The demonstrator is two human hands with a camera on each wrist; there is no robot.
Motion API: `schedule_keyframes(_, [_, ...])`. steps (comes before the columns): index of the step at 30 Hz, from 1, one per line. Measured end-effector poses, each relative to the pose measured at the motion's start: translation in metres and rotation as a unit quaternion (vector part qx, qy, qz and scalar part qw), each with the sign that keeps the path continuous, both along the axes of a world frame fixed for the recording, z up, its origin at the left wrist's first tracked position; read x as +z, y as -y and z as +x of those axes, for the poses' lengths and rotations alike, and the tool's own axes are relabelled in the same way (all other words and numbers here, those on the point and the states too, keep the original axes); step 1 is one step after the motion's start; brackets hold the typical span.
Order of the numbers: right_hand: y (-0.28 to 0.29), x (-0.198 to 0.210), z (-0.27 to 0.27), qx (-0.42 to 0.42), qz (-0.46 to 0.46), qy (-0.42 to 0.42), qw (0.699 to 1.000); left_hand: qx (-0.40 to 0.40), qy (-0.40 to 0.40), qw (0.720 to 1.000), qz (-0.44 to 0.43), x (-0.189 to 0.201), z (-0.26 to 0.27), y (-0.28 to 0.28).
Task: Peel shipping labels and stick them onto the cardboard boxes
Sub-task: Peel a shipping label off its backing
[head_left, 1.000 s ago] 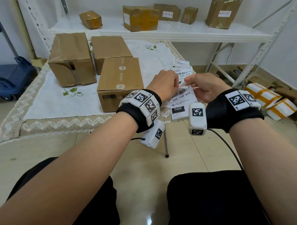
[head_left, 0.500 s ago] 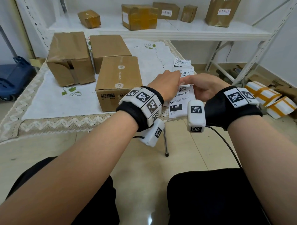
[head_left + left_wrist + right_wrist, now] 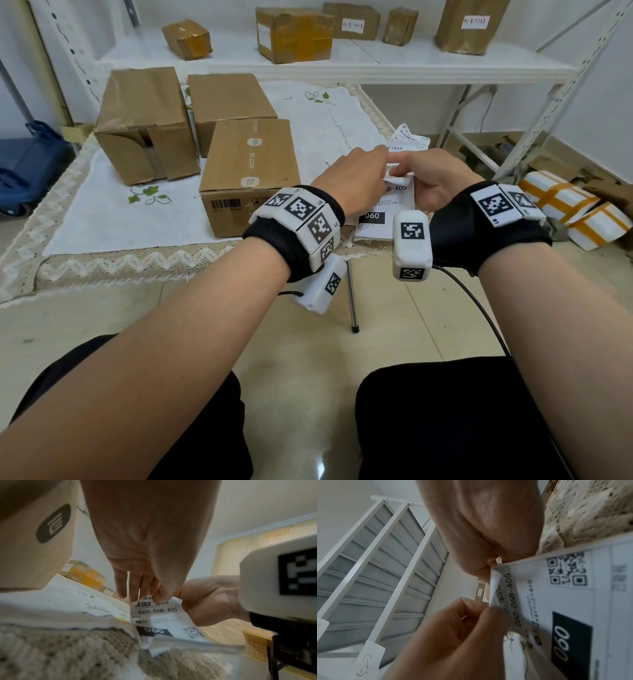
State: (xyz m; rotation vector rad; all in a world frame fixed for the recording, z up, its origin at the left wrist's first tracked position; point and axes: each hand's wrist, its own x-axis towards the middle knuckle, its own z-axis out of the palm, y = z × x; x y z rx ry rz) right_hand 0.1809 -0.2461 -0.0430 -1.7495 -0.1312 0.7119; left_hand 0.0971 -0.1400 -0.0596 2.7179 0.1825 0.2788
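A white shipping label sheet (image 3: pixel 385 212) marked "060-06B-A05" hangs over the table's front right edge. Both hands hold its top edge. My left hand (image 3: pixel 378 161) pinches the top left corner by the barcode, and my right hand (image 3: pixel 402 169) pinches the top right. In the left wrist view the label (image 3: pixel 157 616) hangs below the pinching left hand (image 3: pixel 154 597). In the right wrist view the label's (image 3: pixel 565 601) top edge is curled over between my right hand (image 3: pixel 489 563) and left hand (image 3: pixel 491 609). The nearest cardboard box (image 3: pixel 250 171) lies just left of my hands.
Two more cardboard boxes (image 3: pixel 144 123) (image 3: pixel 229 99) sit at the back left of the cloth-covered table (image 3: pixel 113 219). Loose labels (image 3: pixel 409 138) lie beyond my hands. A white shelf (image 3: pixel 342 65) behind holds several labelled parcels. Taped white packages (image 3: pixel 565 205) lie on the floor at right.
My hands have come together at the label's top edge. That edge now curls over and hides the barcode that showed between them before.
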Motion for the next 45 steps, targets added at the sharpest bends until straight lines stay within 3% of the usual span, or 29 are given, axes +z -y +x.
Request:
schedule_keyframes(6, [-0.004,-0.003,0.005,-0.012,0.050,0.040,0.998,0.024,0.056,0.998,0.000,0.004,0.000,-0.002])
schedule_keyframes(13, [-0.006,0.004,0.003,0.071,0.041,0.013,0.997,0.101,0.100,0.990,0.010,-0.001,0.003,-0.011])
schedule_keyframes(18, [-0.006,0.007,0.000,0.096,0.053,0.006,0.994,0.085,0.122,0.989,0.010,0.002,0.002,-0.010])
schedule_keyframes(25, [-0.005,0.003,0.005,0.063,0.074,0.006,0.995,0.030,0.107,0.994,-0.001,0.008,-0.001,-0.006])
schedule_keyframes(45, [-0.008,-0.004,0.010,-0.011,0.090,0.051,0.995,0.007,0.109,0.993,-0.037,0.007,0.000,-0.010])
